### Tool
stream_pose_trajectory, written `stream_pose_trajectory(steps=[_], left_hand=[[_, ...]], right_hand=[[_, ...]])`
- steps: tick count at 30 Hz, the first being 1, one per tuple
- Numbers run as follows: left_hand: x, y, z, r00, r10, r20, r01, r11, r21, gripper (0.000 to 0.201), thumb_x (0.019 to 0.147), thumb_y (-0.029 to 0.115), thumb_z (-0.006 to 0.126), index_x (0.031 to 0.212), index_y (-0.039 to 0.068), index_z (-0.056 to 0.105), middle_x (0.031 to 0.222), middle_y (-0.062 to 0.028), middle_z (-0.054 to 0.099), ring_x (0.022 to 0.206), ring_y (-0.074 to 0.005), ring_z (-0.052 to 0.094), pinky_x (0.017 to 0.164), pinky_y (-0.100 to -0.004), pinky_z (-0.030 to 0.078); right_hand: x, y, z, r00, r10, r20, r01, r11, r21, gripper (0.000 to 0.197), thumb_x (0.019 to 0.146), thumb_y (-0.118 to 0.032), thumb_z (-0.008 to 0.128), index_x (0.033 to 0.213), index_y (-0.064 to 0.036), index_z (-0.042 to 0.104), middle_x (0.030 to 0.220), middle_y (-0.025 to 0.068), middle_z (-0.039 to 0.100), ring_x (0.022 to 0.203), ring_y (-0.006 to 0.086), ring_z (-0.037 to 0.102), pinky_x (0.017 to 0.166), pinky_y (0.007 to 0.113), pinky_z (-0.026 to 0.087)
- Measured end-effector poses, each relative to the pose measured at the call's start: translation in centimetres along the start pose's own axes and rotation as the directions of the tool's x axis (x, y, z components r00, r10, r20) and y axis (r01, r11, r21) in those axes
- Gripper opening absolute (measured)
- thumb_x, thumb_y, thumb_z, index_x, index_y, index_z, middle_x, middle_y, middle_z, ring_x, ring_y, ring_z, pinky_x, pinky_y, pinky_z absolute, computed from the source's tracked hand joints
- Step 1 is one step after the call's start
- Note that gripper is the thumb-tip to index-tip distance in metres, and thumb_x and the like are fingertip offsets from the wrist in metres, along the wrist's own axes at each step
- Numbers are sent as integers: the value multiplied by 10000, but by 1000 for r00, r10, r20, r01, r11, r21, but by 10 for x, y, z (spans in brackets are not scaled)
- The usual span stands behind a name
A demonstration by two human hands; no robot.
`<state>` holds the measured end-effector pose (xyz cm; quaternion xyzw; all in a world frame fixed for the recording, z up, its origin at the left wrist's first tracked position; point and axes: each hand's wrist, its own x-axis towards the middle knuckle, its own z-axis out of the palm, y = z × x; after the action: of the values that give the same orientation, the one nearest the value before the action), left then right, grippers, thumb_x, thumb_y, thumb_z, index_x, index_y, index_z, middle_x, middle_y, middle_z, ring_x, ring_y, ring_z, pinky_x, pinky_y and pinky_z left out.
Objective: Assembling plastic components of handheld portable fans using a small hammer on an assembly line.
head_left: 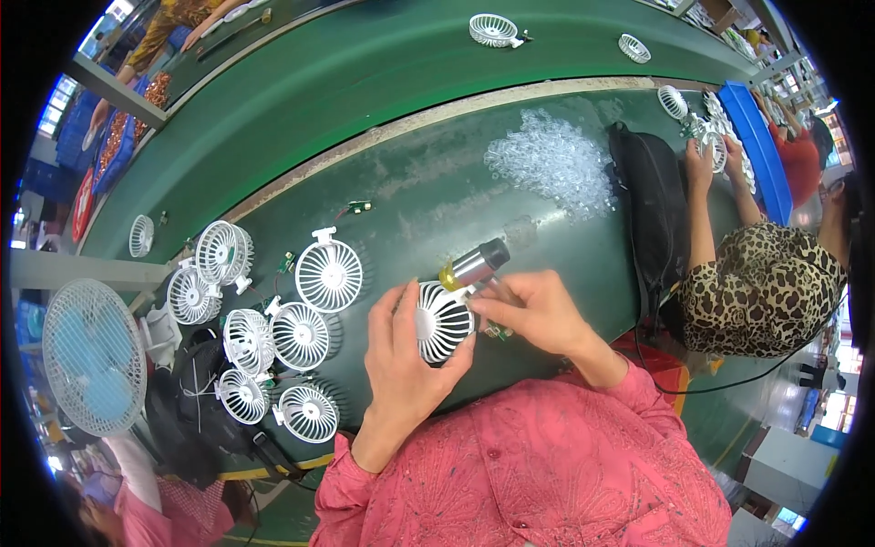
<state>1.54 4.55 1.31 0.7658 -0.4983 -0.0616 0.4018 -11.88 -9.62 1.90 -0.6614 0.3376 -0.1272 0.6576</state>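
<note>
A round white fan housing [441, 321] with curved ribs is held in my left hand [401, 351], its fingers wrapped round the left rim. At the housing's upper right, by its small white neck, the fingers of my right hand [538, 312] are pinched together. What lies between those fingertips is too small to make out. Just below them a small green circuit board [497, 330] shows. A silver cylinder [476, 264] with a black end and a yellow end sits right behind the housing, tilted. It partly hides the housing's top edge.
Several white fan housings [329, 275] with circuit boards stand at the left, near a larger table fan [95, 357]. A heap of small clear plastic pieces [552, 162] lies ahead, beside a black bag [653, 196]. Beyond runs a green conveyor belt [383, 87]. A co-worker [756, 287] sits at the right.
</note>
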Motion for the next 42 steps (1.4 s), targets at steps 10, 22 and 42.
stream_pose_trajectory(steps=[10,22,42], left_hand=[[4,-7,-8,958,-189,214,234,949,-211,765,754,314,815,1348,11,443,1251,-195,509,1119,-335,556,933,-395,468],[52,-16,1,778,-395,488,628,504,-593,375,780,178,791,1016,16,548,908,-32,657,780,-92,603,652,-276,497],[47,-47,-47,966,21,257,-196,706,680,194,747,151,707,833,12,602,802,-113,556,839,-283,535,794,-415,369]], right_hand=[[1,-5,-4,999,-17,-39,10,987,-158,312,902,-196,690,702,22,589,522,-10,425,546,31,378,461,288,317],[21,-12,-27,925,-329,-189,260,913,-314,306,855,-48,706,703,26,450,672,3,437,650,63,382,541,276,310],[13,-22,-35,934,-162,-319,170,985,-4,253,979,-197,591,908,29,681,634,-6,610,485,1,401,448,195,306]])
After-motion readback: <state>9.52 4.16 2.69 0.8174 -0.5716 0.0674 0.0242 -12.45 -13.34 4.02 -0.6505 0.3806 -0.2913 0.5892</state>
